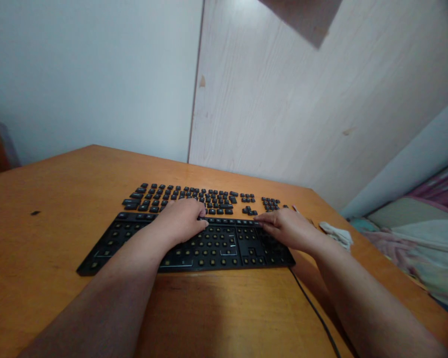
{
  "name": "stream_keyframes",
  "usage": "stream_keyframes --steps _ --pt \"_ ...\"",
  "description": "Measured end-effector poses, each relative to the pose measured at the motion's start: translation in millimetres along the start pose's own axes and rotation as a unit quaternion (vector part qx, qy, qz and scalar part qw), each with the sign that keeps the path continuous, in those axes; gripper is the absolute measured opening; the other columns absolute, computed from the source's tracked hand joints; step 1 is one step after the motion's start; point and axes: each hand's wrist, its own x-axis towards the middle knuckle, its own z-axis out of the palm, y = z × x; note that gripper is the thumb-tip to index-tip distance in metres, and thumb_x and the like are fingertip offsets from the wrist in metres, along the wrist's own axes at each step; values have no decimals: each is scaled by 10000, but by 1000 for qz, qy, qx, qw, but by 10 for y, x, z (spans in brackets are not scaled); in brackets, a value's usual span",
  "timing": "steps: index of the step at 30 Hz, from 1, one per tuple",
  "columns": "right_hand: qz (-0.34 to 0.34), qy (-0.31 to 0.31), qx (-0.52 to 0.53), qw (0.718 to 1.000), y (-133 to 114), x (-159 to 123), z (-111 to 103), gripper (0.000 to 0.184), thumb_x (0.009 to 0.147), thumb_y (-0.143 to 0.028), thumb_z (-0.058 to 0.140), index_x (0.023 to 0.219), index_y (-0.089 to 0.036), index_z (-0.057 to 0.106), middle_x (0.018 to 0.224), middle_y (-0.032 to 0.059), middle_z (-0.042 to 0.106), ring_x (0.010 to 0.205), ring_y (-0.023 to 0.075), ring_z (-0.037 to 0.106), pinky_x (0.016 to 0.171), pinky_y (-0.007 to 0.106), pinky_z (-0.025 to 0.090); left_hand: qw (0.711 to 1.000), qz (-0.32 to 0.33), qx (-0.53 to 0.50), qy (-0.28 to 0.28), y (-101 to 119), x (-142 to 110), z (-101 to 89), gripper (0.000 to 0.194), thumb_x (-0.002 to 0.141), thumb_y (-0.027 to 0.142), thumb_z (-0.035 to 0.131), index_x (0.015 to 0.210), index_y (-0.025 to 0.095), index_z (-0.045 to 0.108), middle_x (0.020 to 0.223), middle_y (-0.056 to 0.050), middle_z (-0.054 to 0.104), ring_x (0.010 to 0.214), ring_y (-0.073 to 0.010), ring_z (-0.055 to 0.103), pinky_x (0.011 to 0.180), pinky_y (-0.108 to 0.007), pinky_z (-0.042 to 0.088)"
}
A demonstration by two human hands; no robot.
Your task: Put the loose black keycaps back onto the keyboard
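A black computer keyboard [209,266] lies on the wooden table, most of its main keys off and the bare key stems showing. Along its back edge a row of keycaps [229,221] is still in place. My left hand [181,219] rests over the middle of that edge, its fingers curled and the thumb against the top row. At the right end of the same row is my right hand [287,227], thumb and fingers drawn together; whatever is between them is hidden. Behind the keyboard, loose black keycaps [155,196] are laid out in rows, partly covered by my left hand.
A black cable [315,311] runs from the keyboard toward the table's front. One small dark piece [35,213] lies at the left. A white cloth [336,234] sits near the right edge of the table [59,174]. Behind stands a wall with a pale panel [269,99]; bedding [414,243] is at the right.
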Motion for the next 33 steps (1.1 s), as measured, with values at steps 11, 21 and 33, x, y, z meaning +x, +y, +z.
stream_keyframes --steps 11,21,33 --pt "-9 -23 -47 999 -151 1 1 354 950 -274 492 1202 -304 738 1036 55 783 919 256 725 770 353 532 1000 5 10 5 -22 14 23 236 807 422 552 865 243 695 962 -60 714 901 -268 638 755 -376 440" --pt "-6 -16 -37 999 -112 -3 15 348 957 -287 484 1198 -311 735 1047 38 781 938 240 722 778 341 528 1000 5 9 9 -31 12 34 239 803 428 563 862 237 694 965 -65 712 905 -257 635 764 -361 440" --pt "-3 -22 -50 999 -197 9 -2 360 946 -274 476 1195 -291 735 1068 44 777 941 251 721 773 349 521 1000 6 8 16 -42 14 45 223 801 426 570 840 245 694 947 -56 714 878 -256 637 727 -359 433"
